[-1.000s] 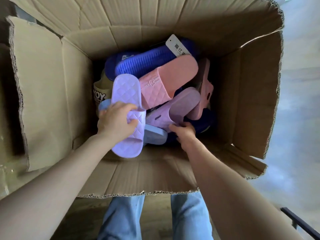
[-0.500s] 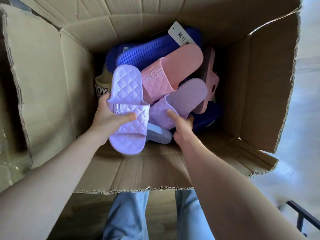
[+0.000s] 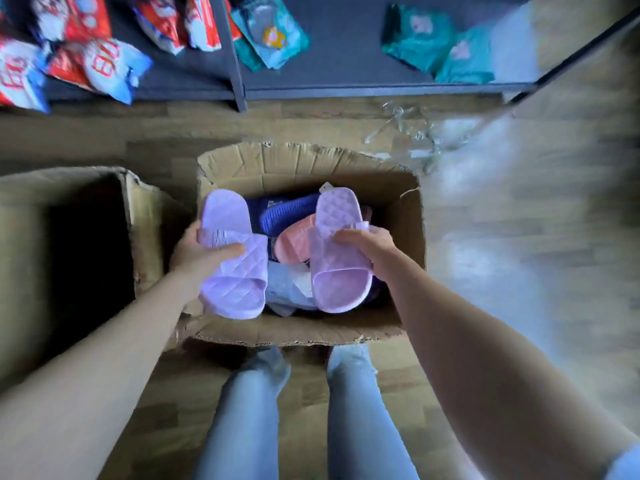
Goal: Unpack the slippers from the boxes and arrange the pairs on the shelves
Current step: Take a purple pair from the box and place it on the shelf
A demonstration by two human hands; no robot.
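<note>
Two hands each hold one slipper above the open box. The left hand grips the left lilac slipper across its quilted strap, thumb on top. The right hand curls round the strap of the right lilac slipper. Inside the box, under them, a pink slipper and a blue slipper show only partly. Beyond the box the shelf is blurred. Left of the box, a second box is too dark inside to make anything out.

Looks like a small shop or stockroom: at the far side, dark metal shelf stocked with bright sealed packets; nearer, open cardboard cartons of assorted slippers on wood-plank floor.
</note>
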